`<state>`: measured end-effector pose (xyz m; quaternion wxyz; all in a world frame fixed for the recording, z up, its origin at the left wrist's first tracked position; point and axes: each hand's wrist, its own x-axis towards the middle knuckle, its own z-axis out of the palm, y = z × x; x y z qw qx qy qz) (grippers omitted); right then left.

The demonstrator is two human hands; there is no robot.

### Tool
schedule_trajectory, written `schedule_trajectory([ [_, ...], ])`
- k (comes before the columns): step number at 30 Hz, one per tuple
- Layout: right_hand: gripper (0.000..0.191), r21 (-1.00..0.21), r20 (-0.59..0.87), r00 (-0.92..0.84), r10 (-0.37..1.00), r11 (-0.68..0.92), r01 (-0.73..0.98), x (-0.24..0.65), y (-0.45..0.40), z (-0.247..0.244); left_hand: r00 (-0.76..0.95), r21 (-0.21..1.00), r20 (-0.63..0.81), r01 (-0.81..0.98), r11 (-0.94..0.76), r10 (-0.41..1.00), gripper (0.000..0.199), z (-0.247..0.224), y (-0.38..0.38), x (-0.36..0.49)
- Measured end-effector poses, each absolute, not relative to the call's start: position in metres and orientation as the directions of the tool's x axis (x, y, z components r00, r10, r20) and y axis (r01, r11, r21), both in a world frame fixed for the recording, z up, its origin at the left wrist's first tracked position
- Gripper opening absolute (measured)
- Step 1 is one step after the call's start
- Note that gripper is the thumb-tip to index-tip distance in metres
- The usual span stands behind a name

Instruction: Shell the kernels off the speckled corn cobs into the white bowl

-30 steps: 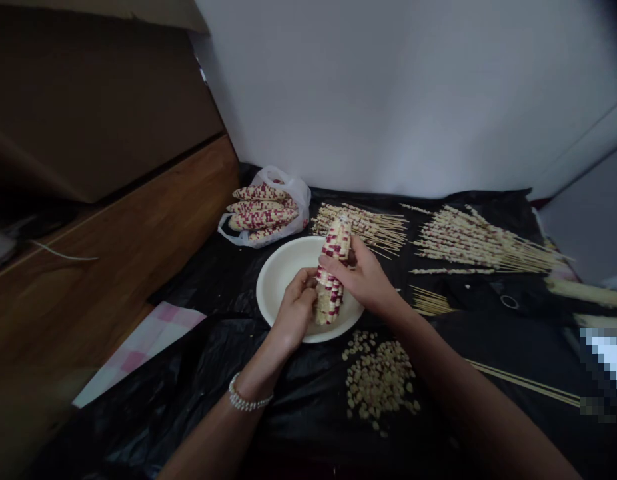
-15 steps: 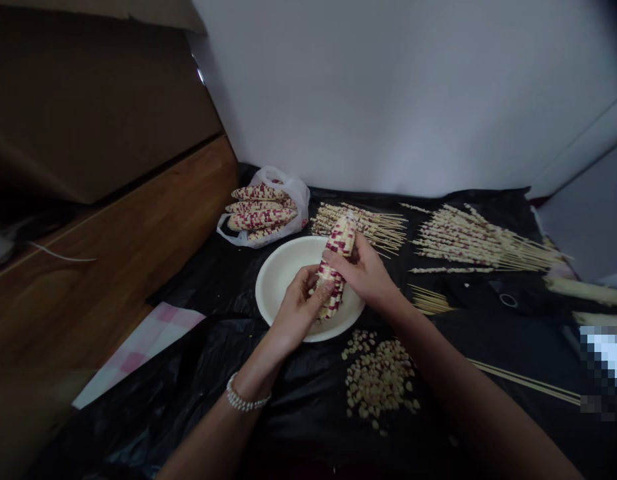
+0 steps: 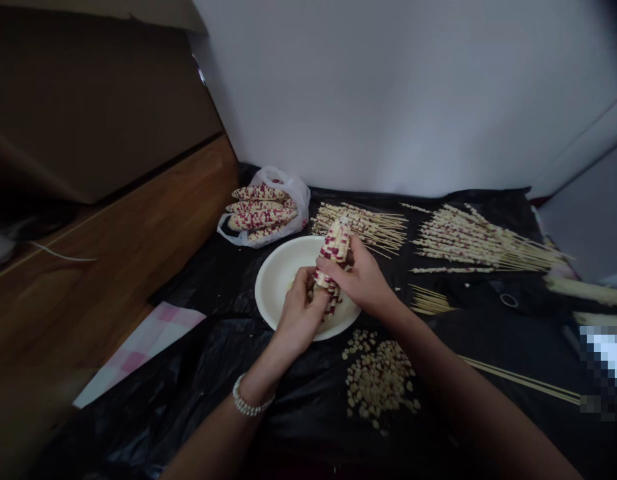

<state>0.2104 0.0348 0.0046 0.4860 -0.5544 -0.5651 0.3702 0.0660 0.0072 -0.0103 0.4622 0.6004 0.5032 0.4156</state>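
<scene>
A corn cob [image 3: 336, 243] with cream and dark red kernels is gripped by both hands above a white bowl [image 3: 268, 287]. My right hand [image 3: 363, 277] is closed round its upper part, thumb across the front. Lower down, the fingers of my left hand [image 3: 303, 313] pinch the near end. Between the hands the cob shows a step, as if bent or broken across the middle; fingers hide part of that spot. Loose kernels [image 3: 381, 383] lie in a pile on the black plastic sheet [image 3: 288, 413], just right of the bowl.
Behind the bowl, a plastic bag [image 3: 301, 193] holds several corn cobs [image 3: 262, 219]. Kernel-threaded skewers [image 3: 458, 237] lie at the back right, with another bundle [image 3: 368, 223] nearer the middle. Bare sticks [image 3: 431, 300] are at right. A wooden panel [image 3: 188, 200] borders the left.
The upper part of the cob has tipped toward me and slightly left, and a step has appeared midway along it. My left hand has turned a little; both hands keep their grip.
</scene>
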Motion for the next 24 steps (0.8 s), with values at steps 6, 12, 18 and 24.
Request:
schedule_trajectory([
  [6,0.042,-0.932,0.146,0.095,0.985,0.104,0.348,0.208,0.032,0.007,0.122,0.867,0.081,0.48,-0.131,0.989,0.02,-0.003,0.002,0.071],
  [12,0.043,-0.951,0.102,0.12,0.988,0.061,0.304,0.209,0.035,0.003,0.112,0.89,0.107,0.433,-0.145,0.988,0.027,-0.009,0.004,0.066],
  [18,0.043,-0.985,0.121,0.087,0.989,0.109,0.133,0.216,0.044,-0.007,0.13,0.994,-0.097,-0.032,0.102,0.987,0.028,-0.014,0.014,0.062],
  [24,0.045,-0.987,0.151,0.099,0.983,0.145,0.067,0.217,0.045,-0.009,0.225,0.876,-0.251,-0.362,0.32,0.941,0.046,-0.005,0.013,0.065],
])
